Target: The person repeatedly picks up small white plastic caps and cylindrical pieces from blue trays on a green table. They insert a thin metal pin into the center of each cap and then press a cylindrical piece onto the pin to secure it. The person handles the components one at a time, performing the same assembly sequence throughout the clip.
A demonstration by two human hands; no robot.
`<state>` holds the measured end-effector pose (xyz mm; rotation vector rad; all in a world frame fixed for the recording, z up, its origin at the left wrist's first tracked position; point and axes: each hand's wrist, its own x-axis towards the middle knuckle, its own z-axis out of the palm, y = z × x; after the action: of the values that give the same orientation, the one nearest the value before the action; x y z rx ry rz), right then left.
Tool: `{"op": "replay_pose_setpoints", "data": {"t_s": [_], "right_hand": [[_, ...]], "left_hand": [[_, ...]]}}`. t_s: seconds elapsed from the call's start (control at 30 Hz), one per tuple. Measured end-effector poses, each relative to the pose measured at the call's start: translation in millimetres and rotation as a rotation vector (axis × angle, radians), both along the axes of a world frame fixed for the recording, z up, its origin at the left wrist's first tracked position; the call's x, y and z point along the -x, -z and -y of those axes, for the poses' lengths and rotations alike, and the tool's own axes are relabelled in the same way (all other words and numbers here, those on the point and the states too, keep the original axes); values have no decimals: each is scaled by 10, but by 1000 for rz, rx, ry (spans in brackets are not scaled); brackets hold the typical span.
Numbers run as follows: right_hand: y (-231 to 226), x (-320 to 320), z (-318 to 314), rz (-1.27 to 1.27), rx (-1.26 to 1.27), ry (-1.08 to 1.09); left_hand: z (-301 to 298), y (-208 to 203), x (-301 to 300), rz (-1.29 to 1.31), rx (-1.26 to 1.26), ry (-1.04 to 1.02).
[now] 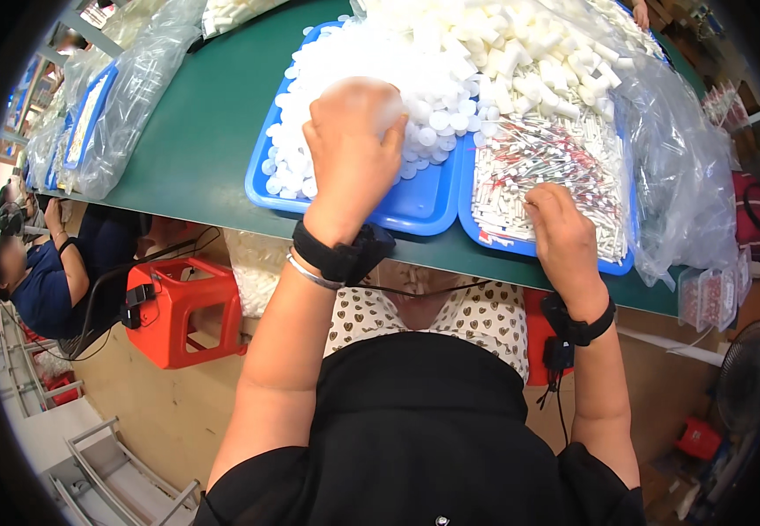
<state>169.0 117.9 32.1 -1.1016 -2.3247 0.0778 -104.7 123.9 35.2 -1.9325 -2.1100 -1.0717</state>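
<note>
My left hand (354, 158) reaches into a heap of small white round plastic discs (437, 123) in the left blue tray (415, 210). Its fingertips are blurred and lost in the glare, so what they touch is hidden; the thumb shows at the side. At the near part of the right blue tray (520, 248), my right hand (566, 241) has its fingers curled together over small white sticks (494, 206). Thin red and white wired pieces (546, 153) lie on those sticks. I cannot make out anything between the right fingers.
Behind the trays, chunky cream-coloured plastic pieces (529, 61) are heaped. Clear plastic bags (669, 175) drape the table's right side; another bag (148, 88) lies left on the green table (196, 158). A red stool (183, 311) and a seated person (51, 280) are at the left.
</note>
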Motion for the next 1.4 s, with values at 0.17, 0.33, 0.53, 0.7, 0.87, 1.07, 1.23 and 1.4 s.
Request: {"op": "replay_pose_setpoints", "data": {"t_s": [0.17,0.33,0.53,0.7,0.87,1.07,1.23,1.4], "right_hand": [[25,-9,-5,-34,0,-6],[56,-33,-7,-88,-14,-36],[30,-19,7,-170,-21,-67],[-104,7,63,-264,27,-53],[-211,52,101,-309,22,-27],[-255,70,253,-514,345,99],[-336,52,311,-487,431,52],[-323,96,457,-525,561,23]], "left_hand": [[136,56,-193,17,-37,37],[306,122,-283,5,-47,76],[423,194,-405,39,-118,262],[349,239,-427,32,-178,309],[311,171,-414,267,-202,255],[278,164,-321,539,-238,218],[529,-48,-457,1096,-16,271],[962,-70,-676,1738,547,470]]}}
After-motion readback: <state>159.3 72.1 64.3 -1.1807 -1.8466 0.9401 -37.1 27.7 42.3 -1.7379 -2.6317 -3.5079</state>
